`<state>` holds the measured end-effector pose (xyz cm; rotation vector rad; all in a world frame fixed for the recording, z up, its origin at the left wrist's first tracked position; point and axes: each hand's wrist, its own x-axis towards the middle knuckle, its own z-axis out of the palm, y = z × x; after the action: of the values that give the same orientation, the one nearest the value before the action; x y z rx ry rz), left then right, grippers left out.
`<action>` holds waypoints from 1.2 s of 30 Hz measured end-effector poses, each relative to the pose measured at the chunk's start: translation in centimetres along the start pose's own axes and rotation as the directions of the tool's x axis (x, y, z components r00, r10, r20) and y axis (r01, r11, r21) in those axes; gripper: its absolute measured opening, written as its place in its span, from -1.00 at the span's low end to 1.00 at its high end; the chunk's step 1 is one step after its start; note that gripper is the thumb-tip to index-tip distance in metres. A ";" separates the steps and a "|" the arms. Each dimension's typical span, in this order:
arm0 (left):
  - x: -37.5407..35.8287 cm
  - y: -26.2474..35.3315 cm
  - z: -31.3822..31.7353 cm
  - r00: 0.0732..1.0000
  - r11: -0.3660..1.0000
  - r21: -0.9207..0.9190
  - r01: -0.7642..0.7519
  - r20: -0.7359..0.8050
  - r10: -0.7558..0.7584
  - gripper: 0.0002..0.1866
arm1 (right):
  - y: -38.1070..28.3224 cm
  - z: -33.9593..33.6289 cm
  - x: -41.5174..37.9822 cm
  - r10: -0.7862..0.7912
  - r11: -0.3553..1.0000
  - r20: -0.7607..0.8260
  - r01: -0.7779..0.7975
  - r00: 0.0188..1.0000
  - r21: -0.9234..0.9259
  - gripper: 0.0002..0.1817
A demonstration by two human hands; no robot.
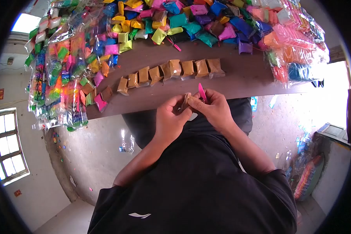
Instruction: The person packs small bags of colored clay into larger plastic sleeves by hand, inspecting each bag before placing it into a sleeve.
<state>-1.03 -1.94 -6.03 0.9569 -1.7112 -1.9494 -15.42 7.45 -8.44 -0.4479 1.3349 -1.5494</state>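
Near the table's front edge, my left hand (171,119) and my right hand (216,107) meet at the fingertips. Between them they pinch a small brown piece (186,100), mostly covered by the fingers. A pink pointed tool (202,92) sticks up from my right hand, held by its fingers. Just beyond the hands, several brown packets (155,74) lie in an uneven row across the table (245,78). They look wrapped in clear film.
Many coloured packets (191,27) are heaped along the table's far side. Filled clear bags stand at the left (66,70) and right (296,43). A pink-handled item (175,46) lies beyond the row. Pink packets (100,102) are near the left front edge.
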 end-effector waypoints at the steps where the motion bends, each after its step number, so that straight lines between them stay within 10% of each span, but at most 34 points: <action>1: 0.0 -0.2 -0.1 1.000 1.000 0.000 0.000 0.001 0.000 -0.61 | 0.0 -0.1 0.0 0.011 0.999 0.014 -0.010 1.000 -0.038 -0.75; 3: 0.2 -0.8 -0.4 0.999 0.977 -0.208 0.037 0.035 -0.030 -0.62 | -0.5 -0.4 -0.3 0.012 0.992 0.008 -0.011 1.000 -0.123 -0.80; 19: 0.1 -0.3 0.2 0.992 0.993 -0.114 -0.044 -0.119 0.030 -0.69 | -0.2 -0.5 -0.9 -0.082 0.996 -0.033 0.080 0.996 -0.043 -0.76; 26: 0.5 1.4 -0.9 0.962 0.839 -0.470 0.273 0.112 -0.250 -0.76 | -1.0 -2.9 -0.7 0.059 0.985 0.170 -0.085 0.984 0.152 -0.84; 36: 0.2 1.8 -1.0 0.938 0.843 -0.420 0.335 0.236 -0.255 -0.71 | -1.3 -3.4 0.1 -0.281 0.943 0.259 0.317 0.924 -0.106 -0.88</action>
<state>-0.80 -3.12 -4.39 0.9342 -1.1328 -2.5496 -18.71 8.99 -8.37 -0.9413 1.2343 -1.5869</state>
